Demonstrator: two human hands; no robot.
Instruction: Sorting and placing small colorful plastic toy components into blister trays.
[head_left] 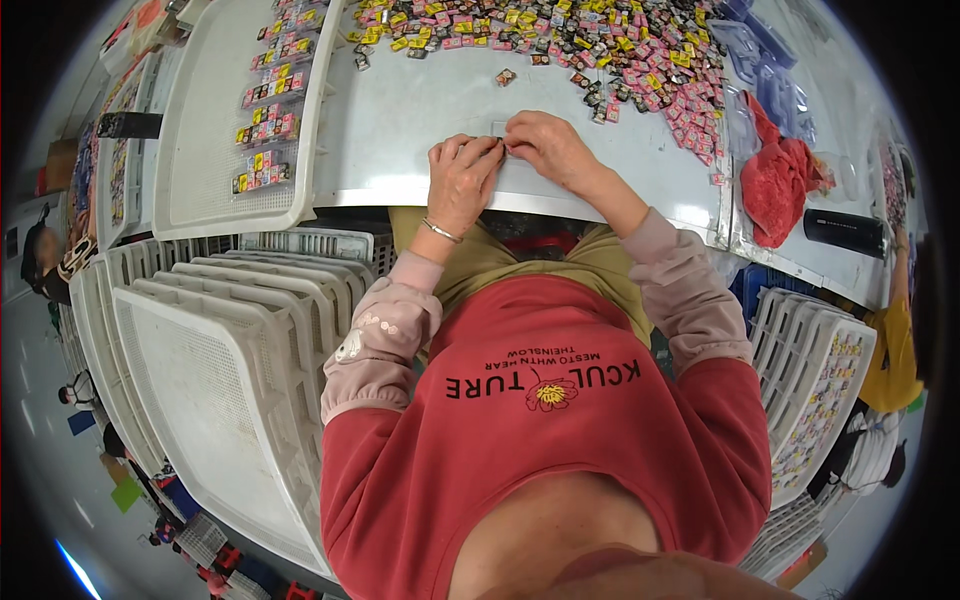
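Left hand [465, 178] and right hand [548, 148] pinch a dark piece [501, 147] near the surface's [420, 115] front edge; rows [271, 125] look finished along the tray's [195, 150] right edge — many loose pieces [640, 50] remain toward the far edge.

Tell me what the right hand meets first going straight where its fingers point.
Likely the left hand: its fingertips are close beside those of the right hand. A small dark piece seems to be between them; depth is unclear.

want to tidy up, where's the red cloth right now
In the head view, the red cloth lies toward the right end of the table, just left of the black cylinder.
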